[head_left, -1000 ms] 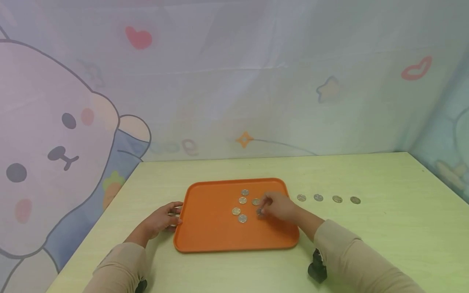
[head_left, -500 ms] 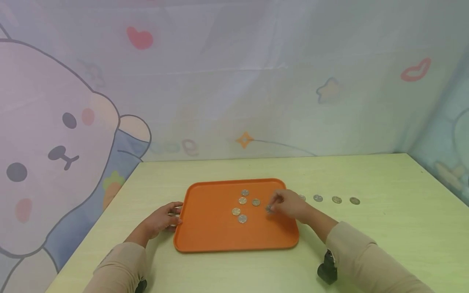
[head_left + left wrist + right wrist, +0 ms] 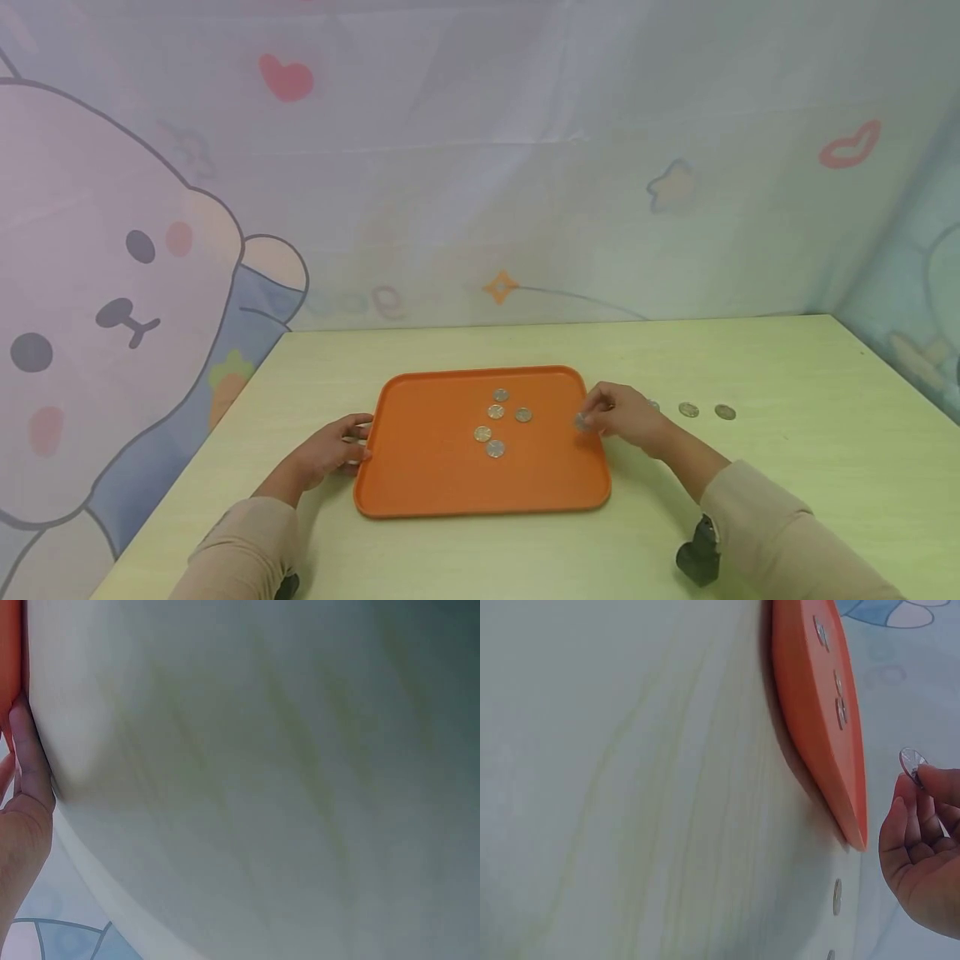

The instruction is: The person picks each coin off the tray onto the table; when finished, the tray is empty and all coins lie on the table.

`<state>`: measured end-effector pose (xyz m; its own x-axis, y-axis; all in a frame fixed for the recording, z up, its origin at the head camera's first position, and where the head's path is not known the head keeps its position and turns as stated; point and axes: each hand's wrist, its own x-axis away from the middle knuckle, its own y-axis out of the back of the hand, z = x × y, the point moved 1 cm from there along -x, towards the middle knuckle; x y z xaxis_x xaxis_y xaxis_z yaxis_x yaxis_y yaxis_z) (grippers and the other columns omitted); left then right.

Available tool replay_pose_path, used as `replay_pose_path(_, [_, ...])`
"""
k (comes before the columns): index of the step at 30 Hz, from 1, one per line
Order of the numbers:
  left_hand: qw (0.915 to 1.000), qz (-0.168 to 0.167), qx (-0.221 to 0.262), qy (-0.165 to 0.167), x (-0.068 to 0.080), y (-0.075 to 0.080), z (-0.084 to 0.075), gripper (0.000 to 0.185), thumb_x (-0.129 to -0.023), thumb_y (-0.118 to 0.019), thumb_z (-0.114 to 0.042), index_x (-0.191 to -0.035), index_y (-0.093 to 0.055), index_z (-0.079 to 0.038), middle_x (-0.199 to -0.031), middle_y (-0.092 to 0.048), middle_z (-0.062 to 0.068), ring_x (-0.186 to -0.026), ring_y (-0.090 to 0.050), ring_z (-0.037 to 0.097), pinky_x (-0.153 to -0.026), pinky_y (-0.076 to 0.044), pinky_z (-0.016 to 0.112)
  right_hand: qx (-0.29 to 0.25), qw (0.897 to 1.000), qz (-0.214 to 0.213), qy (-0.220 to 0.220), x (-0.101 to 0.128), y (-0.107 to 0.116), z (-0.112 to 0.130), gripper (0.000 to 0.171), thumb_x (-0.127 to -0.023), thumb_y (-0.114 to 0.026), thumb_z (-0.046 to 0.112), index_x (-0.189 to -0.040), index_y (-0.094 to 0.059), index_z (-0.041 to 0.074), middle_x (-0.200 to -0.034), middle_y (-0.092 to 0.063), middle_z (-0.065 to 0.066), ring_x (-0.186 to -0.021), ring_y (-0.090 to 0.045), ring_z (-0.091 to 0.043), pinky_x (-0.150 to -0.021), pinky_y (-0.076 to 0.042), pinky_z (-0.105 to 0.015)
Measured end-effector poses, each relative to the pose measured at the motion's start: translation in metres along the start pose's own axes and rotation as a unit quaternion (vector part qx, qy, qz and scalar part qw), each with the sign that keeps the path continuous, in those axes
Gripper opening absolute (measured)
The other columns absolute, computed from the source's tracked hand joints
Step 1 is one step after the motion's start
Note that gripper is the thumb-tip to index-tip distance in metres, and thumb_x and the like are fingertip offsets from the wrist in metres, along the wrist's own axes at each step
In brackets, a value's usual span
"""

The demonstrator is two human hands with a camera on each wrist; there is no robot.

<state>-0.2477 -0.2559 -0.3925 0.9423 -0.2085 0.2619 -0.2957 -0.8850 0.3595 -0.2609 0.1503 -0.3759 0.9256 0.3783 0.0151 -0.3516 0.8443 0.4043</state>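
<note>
My right hand [image 3: 624, 414] pinches a silvery coin [image 3: 581, 422] between thumb and fingers, over the right rim of the orange tray [image 3: 420, 475]. In the right wrist view the coin [image 3: 912, 763] stands tilted on edge at the fingertips. Several more coins lie flat inside the tray, among them a yellowish coin [image 3: 482, 433] and a silvery coin [image 3: 495, 448]. At the tray's left side, my left hand [image 3: 327, 450] rests with its fingertips and thumb against the rim. The left wrist view catches only part of this hand [image 3: 28, 810], beside the tray's outer wall.
To the right of the tray, a row of coins lies on the pale wooden table [image 3: 795, 475], including a coin [image 3: 688, 409] and the rightmost coin [image 3: 724, 412]. My right hand hides part of that row. A printed cloth [image 3: 450, 192] hangs behind the table.
My right hand has lifted the coin from the tray's middle right and carried it rightward to the right rim. It now covers the near end of the row. The left hand stays put.
</note>
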Motion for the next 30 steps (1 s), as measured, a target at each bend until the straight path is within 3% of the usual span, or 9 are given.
replay_pose_path(17, [1.0000,0.001,0.001,0.001,0.000,0.000,0.000,0.056,-0.080,-0.052,0.007,-0.130,-0.027,0.005,-0.119,-0.034,0.025,-0.085,-0.052,0.020,-0.072,-0.047,0.037,0.012,0.999,-0.026,-0.026,0.014,0.029,-0.015,0.016,-0.081,-0.054,0.005,-0.092,-0.046,-0.004,-0.081,-0.051,-0.008,-0.076,-0.053,-0.019,-0.067,-0.043,-0.033])
replay_pose_path(30, [1.0000,0.000,0.001,0.001,0.000,0.000,0.000,0.057,-0.079,-0.051,0.007,-0.130,-0.026,0.005,-0.119,-0.034,0.025,-0.085,-0.052,0.020,-0.072,-0.047,0.037,0.029,0.998,-0.032,-0.046,0.022,0.035,-0.021,0.013,-0.080,-0.053,0.002,-0.090,-0.047,-0.004,-0.074,-0.048,-0.005,-0.070,-0.050,-0.018,-0.063,-0.043,-0.032])
